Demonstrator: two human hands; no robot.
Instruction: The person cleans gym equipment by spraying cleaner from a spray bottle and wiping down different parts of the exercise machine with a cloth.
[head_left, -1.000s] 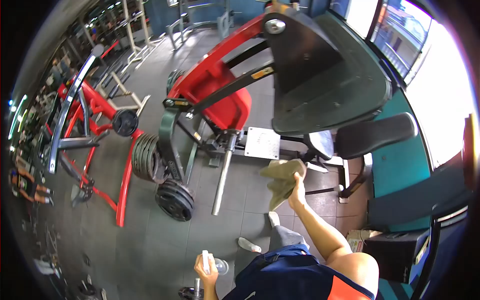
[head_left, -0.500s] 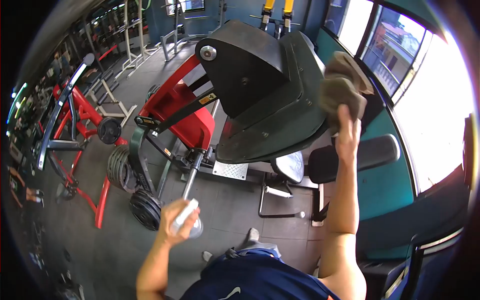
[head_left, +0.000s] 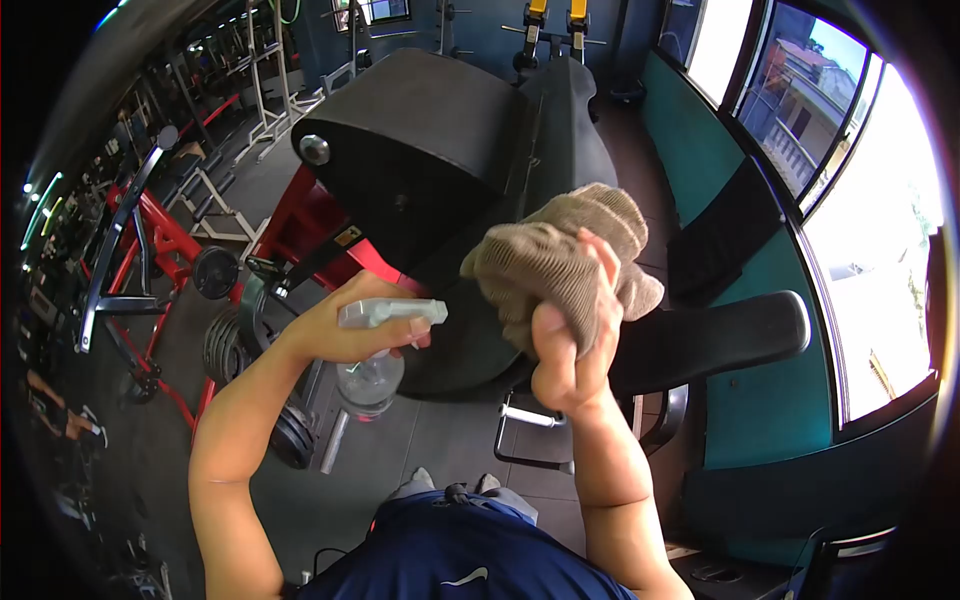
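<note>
A bunched-up tan cloth (head_left: 560, 262) is gripped tight in the right hand (head_left: 570, 345), fingers wrapped around its lower part, so that hand is closed on it. The cloth is held up just in front of the big black pad (head_left: 420, 160) of the machine; whether it's actually touching the pad can't be told from this angle.

A clear spray bottle (head_left: 375, 350) is held in the left hand (head_left: 340, 330), fingers curled around its neck, with the grey nozzle pointed right, toward the cloth. The nozzle tip sits just beside the cloth, a small gap between them. The bottle's round body hangs below the hand.

Both forearms are raised in the middle of the view, over a dark blue shirt (head_left: 460, 555) seen at the bottom edge.

Behind the hands, the black pad is mounted on a red frame (head_left: 300, 215), and a black seat (head_left: 720, 335) is seen lower right, just past the right hand. Black weight plates (head_left: 225, 345) are stacked on the frame to the left, down near the floor. More red gym gear (head_left: 150, 250) is lined up along the left side, and bright windows (head_left: 860, 170) are set in the teal wall on the right.
</note>
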